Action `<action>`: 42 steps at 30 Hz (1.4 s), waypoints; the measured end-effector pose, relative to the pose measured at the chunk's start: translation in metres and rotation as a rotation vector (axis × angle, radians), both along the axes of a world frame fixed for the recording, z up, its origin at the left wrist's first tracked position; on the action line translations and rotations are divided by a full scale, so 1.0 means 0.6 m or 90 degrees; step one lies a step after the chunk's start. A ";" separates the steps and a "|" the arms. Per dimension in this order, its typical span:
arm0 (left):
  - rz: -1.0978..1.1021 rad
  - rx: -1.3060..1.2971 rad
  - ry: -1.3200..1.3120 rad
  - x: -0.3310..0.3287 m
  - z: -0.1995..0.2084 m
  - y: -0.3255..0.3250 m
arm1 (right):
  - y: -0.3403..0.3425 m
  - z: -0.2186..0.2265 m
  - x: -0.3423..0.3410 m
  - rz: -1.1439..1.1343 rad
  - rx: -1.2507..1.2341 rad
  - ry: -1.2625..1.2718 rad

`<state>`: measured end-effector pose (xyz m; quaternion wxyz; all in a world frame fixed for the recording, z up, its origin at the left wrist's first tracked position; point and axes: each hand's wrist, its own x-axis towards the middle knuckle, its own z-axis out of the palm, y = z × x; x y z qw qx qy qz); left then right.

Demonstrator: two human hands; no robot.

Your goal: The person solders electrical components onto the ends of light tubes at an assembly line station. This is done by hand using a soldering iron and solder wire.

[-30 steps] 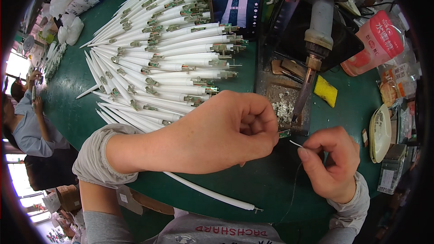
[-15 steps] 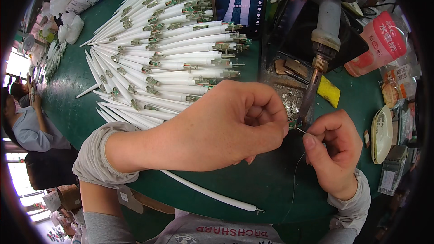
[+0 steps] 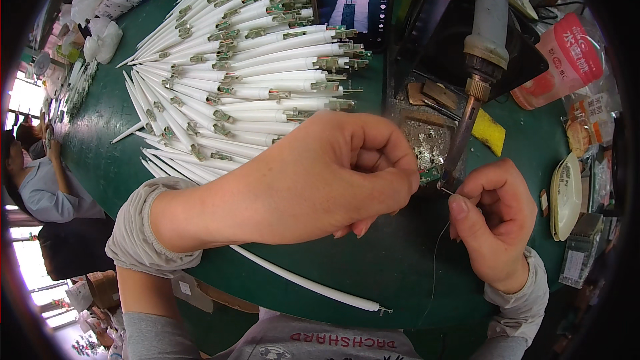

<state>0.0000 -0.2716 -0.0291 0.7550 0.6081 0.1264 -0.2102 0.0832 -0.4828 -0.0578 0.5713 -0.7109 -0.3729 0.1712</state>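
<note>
My left hand (image 3: 347, 177) is closed in a pinch on a small green circuit board (image 3: 431, 174), whose outer end sticks out past the fingertips. Beside that end, a soldering iron (image 3: 488, 37) points downward, its tip close to or touching the board. Between thumb and forefinger, my right hand (image 3: 497, 220) pinches a thin solder wire (image 3: 446, 190) with its end at the iron's tip; the rest trails down in a loose curve. Whatever else the left fingers cover is hidden.
White pen-like tubes (image 3: 280, 70) with circuit ends lie fanned out at left; one tube (image 3: 307, 283) lies nearer me. A phone (image 3: 389, 7) stands behind. Right of the iron are a yellow sponge (image 3: 489, 135), a pink package (image 3: 567, 60) and pale dishes (image 3: 567, 197). A person sits far left.
My left hand has shifted slightly left and up, so more of the circuit board shows. The right hand stays nearly in place, still pinching the solder wire.
</note>
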 end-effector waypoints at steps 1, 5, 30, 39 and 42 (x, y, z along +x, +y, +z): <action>-0.005 0.018 -0.002 0.000 -0.001 -0.001 | 0.000 -0.001 0.001 0.005 -0.008 0.002; -0.002 0.036 -0.097 -0.008 -0.020 -0.010 | 0.003 -0.003 -0.003 0.003 0.004 0.016; -0.013 -0.023 -0.059 -0.002 -0.015 -0.006 | 0.003 -0.006 -0.004 0.006 0.015 0.026; -0.019 -0.006 -0.036 -0.003 -0.009 -0.001 | 0.002 -0.006 -0.002 0.010 0.017 -0.007; -0.007 -0.003 -0.035 -0.004 -0.011 -0.001 | 0.002 -0.007 -0.001 0.019 0.014 -0.026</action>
